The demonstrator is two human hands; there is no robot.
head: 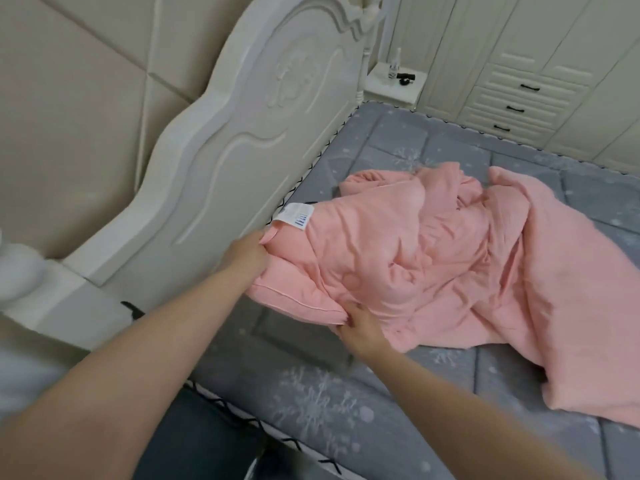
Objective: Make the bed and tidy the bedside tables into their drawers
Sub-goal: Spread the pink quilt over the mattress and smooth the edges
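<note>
**Both hands on the pink quilt at the head of the bed**

The pink quilt (450, 265) is lying rumpled across the grey snowflake-print mattress (311, 403), bunched in folds and trailing off toward the right edge of view. Its near corner is sitting close to the headboard, and a white care label (294, 216) with blue marks is showing on the top, just beside that corner.

My left hand (247, 252) is gripping the quilt's corner, fingers curled round the piped edge right next to the label. My right hand (360, 329) is pinching the lower folded edge of the same quilt, thumb on top and fingers tucked underneath, so both hands are closed on the fabric and a puffy fold is lying between them. Both forearms are reaching in bare from the bottom of the picture.

The mattress is showing uncovered around the quilt, with a black-and-white stitched border running along its edges. The white carved headboard (242, 133) is standing along the left, touching the mattress edge, with a padded cream wall behind it.

Over at the far side, a white bedside table (384, 91) is standing by the headboard's post. On its top I'm seeing a slim pale bottle (394, 67) standing upright and some small dark items (406, 77) beside it, too small to name. Beyond that, a white wardrobe (519, 64) with three drawers and dark handles is filling the back wall
</note>
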